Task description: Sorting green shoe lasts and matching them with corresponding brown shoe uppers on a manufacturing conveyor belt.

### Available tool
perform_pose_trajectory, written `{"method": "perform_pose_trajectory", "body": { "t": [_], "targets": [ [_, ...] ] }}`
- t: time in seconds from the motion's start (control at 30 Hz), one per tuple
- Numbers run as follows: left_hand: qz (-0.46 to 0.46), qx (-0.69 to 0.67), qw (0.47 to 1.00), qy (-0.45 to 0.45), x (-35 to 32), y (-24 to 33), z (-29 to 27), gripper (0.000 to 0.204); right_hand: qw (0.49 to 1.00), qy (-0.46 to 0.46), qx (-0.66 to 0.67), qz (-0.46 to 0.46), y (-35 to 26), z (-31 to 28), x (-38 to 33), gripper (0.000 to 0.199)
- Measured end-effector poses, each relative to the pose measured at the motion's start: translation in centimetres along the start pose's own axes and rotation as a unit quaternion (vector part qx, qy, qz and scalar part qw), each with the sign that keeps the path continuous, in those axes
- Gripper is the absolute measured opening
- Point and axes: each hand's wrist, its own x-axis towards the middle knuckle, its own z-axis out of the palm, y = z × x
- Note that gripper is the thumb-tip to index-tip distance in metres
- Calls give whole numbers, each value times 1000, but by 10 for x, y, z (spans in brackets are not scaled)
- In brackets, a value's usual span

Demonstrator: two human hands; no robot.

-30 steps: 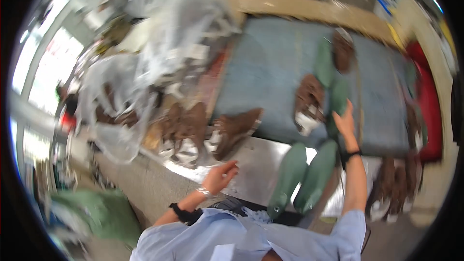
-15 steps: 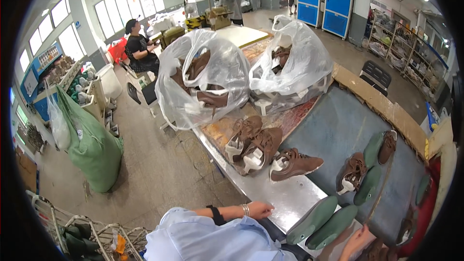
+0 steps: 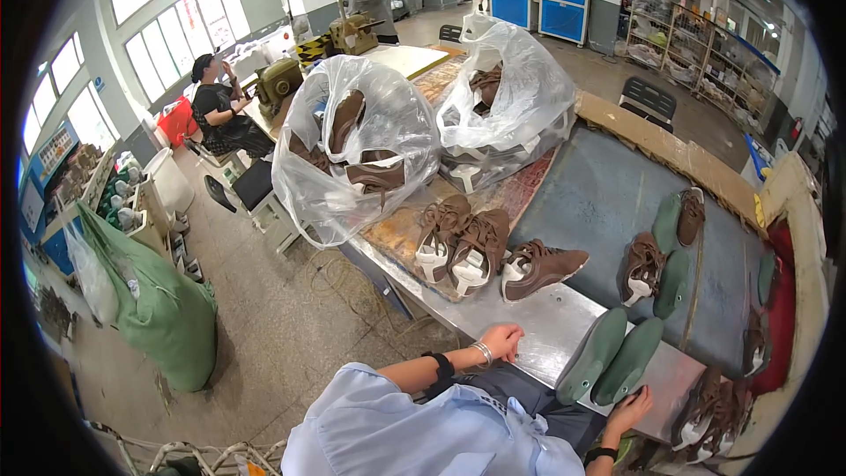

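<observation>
Two green shoe lasts (image 3: 627,360) lie side by side on the metal tabletop (image 3: 553,335), their heel ends toward me. My right hand (image 3: 629,410) is beside the heel of the right-hand last, fingers loosely bent and apart, with no object seen in them. Left of the lasts, my left hand (image 3: 502,342) is curled closed at the metal edge, and nothing shows in it. Beyond it stand a pair of brown lace-up sneakers (image 3: 481,242) and a single brown sneaker (image 3: 544,271). More brown sneakers (image 3: 710,414) sit to the right of my right hand.
On the grey-blue belt (image 3: 589,189) are brown shoes and green lasts (image 3: 672,284). Two clear plastic bags of shoes (image 3: 405,128) (image 3: 542,115) stand behind. A green sack (image 3: 181,335) is on the floor at left. One person (image 3: 220,110) sits at a machine; another (image 3: 372,4) stands farther back.
The view has shifted, so the room appears moved leftward. My right hand has come up close to the heel of the right-hand last. My left hand stays curled near the metal edge.
</observation>
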Motion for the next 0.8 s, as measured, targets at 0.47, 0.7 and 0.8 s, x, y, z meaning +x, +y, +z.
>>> {"method": "perform_pose_trajectory", "body": {
  "t": [0.47, 0.7, 0.8],
  "targets": [
    [-19, 26, 999, -8, 6, -2, -6, 27, 999, -2, 35, 23, -14, -4, 4, 35],
    [-50, 7, 998, -33, 10, -8, -2, 24, 998, 8, 33, 55, -7, -8, -2, 37],
    [-52, -6, 999, 10, -4, -6, -5, 24, 998, 11, 44, 34, -24, -17, 8, 37]
  ]
}}
